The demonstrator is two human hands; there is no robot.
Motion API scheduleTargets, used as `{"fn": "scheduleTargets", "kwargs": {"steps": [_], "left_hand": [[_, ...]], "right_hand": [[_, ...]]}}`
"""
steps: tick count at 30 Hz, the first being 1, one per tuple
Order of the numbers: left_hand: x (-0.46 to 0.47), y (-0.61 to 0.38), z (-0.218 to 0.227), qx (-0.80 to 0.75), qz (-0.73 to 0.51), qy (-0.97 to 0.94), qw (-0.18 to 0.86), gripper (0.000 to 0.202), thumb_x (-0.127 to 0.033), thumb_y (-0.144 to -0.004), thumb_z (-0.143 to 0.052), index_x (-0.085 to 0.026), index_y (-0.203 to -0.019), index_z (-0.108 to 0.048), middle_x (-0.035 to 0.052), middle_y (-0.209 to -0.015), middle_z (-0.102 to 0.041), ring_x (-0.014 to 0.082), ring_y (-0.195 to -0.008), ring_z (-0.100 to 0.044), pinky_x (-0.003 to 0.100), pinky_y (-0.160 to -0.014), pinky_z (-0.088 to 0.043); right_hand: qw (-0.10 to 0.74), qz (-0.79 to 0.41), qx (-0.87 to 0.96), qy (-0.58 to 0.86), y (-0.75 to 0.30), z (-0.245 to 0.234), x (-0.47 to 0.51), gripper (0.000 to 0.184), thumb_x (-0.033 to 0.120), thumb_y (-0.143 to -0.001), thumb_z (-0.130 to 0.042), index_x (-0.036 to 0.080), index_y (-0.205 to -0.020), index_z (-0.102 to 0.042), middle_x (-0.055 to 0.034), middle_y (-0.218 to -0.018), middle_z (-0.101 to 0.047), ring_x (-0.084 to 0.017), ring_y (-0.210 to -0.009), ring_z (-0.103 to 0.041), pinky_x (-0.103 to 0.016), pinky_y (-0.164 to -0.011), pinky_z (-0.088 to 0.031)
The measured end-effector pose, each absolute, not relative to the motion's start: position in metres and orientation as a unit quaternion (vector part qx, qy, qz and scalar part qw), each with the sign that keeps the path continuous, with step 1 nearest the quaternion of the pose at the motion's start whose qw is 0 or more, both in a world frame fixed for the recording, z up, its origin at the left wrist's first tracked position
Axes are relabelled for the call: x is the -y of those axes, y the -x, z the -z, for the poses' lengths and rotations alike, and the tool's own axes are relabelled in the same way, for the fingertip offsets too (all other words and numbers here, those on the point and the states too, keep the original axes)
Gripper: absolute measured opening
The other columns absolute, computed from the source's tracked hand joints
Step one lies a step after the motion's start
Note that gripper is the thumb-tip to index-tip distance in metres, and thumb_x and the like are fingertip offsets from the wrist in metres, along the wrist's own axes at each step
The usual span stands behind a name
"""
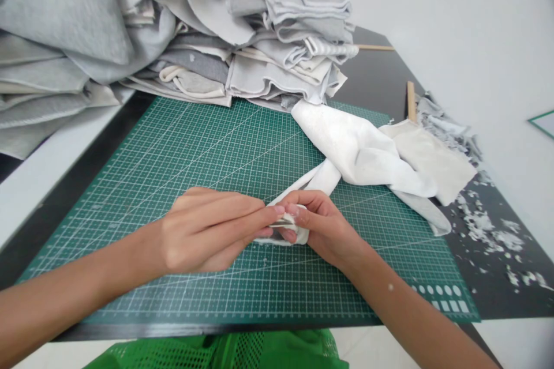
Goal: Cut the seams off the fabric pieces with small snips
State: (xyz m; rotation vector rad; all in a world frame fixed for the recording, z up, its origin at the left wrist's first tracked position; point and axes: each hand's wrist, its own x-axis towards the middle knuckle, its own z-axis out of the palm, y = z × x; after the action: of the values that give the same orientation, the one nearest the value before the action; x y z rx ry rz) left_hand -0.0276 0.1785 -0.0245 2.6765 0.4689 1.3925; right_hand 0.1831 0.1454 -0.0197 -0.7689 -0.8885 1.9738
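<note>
Both hands meet over the green cutting mat, pinching the end of a white fabric strip. My left hand has its fingers closed on the folded edge from the left side. From the right, my right hand grips the same end between thumb and fingers. A narrow part of the strip runs up and away to a wider white cloth lying crumpled on the mat. Whatever lies between the fingertips is partly hidden.
Stacks of folded grey and white fabric rise at the back and left. Right of the mat, a cream cloth piece, a wooden stick and scattered fabric scraps lie on the dark table. Green mesh shows below the table edge.
</note>
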Motion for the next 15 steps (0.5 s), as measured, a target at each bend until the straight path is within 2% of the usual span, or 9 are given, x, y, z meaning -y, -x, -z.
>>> {"fn": "scheduleTargets", "kwargs": {"steps": [4,10,15], "left_hand": [[-0.1804,0.0289,0.0272,-0.155,-0.442,-0.883,0.044,0.042,-0.019,-0.079,-0.076,-0.010,-0.117,-0.063,0.0050,-0.106,-0.072,0.0111,-0.088,-0.068,0.022,-0.076,-0.059],[-0.1822,0.0301,0.0277,-0.132,-0.439,-0.889,0.022,0.041,-0.008,-0.078,-0.073,-0.010,-0.118,-0.063,0.0038,-0.100,-0.072,0.0107,-0.085,-0.067,0.020,-0.067,-0.056],[-0.1813,0.0289,0.0261,-0.148,-0.461,-0.874,0.036,0.041,-0.017,-0.078,-0.076,-0.009,-0.116,-0.063,0.0044,-0.104,-0.072,0.0110,-0.085,-0.068,0.021,-0.074,-0.058]], "right_hand": [[0.406,-0.787,0.353,0.303,-0.1834,0.0207,-0.1461,0.019,0.029,-0.086,-0.068,0.011,-0.081,-0.070,0.0004,-0.059,-0.060,-0.007,-0.055,-0.052,-0.019,-0.056,-0.041],[0.411,-0.782,0.355,0.305,-0.1829,0.0208,-0.1467,0.021,0.032,-0.084,-0.070,0.012,-0.081,-0.070,0.0010,-0.057,-0.058,-0.008,-0.054,-0.050,-0.021,-0.057,-0.042],[0.403,-0.779,0.363,0.315,-0.1837,0.0208,-0.1462,0.020,0.033,-0.085,-0.069,0.013,-0.080,-0.070,0.0011,-0.058,-0.058,-0.009,-0.054,-0.051,-0.022,-0.057,-0.042]]}}
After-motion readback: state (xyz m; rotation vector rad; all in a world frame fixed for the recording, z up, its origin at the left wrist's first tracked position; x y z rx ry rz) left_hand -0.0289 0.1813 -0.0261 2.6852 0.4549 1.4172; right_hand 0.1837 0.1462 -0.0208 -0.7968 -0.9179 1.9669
